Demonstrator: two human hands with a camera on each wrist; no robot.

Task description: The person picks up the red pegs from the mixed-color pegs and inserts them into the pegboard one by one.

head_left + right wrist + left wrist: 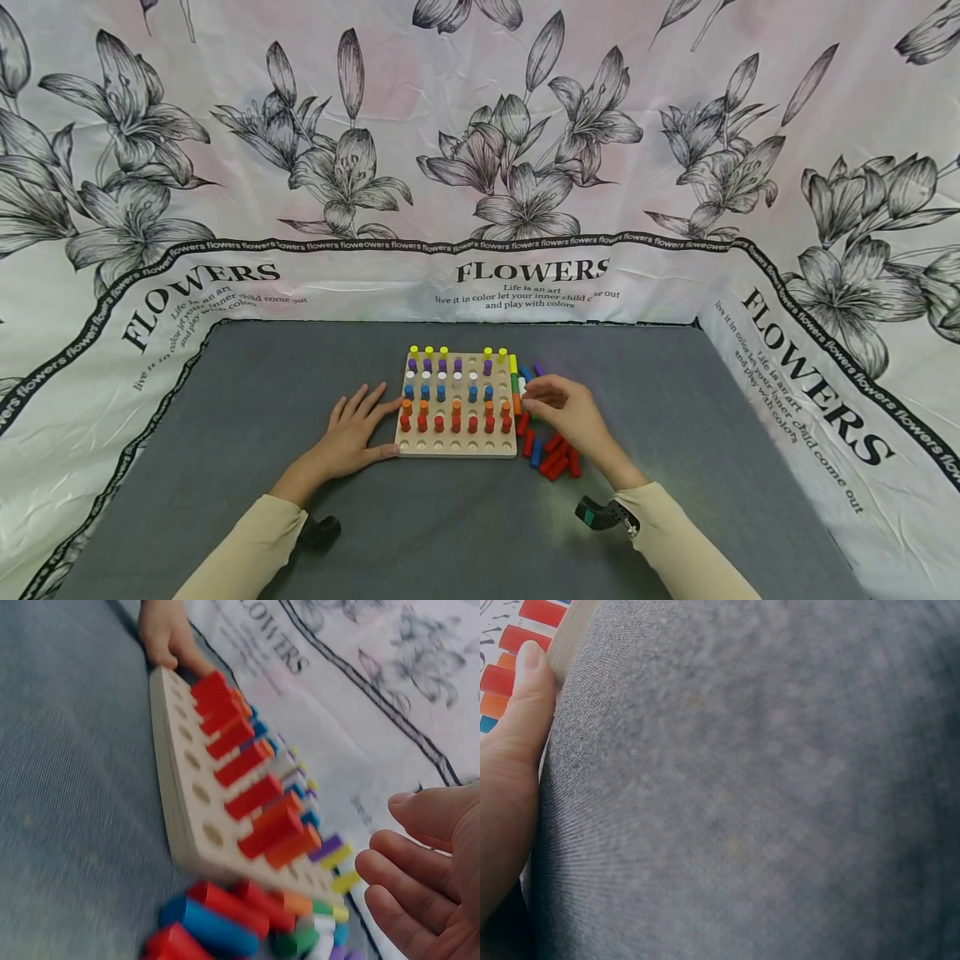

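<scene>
A wooden peg board [495, 455] stands on the table with rows of yellow, purple, white, blue, orange and red pegs [259, 796] upright in its holes; its front row of holes is bare. My left hand [352, 432] lies spread at the board's left side, fingertips and thumb at its edge. The left wrist view shows that thumb [529, 697] beside the board's rim. Over the loose pegs at the board's right hovers my right hand [566, 410], fingers relaxed. In the right wrist view a gap separates its thumb [420, 810] from the fingers, with no peg between.
Loose red pegs [557, 458] and a blue peg [536, 452] lie in a pile right of the board. Green, orange, white and purple pegs [538, 369] lie farther back along that edge. A flower-printed sheet [525, 283] borders the grey table [300, 358].
</scene>
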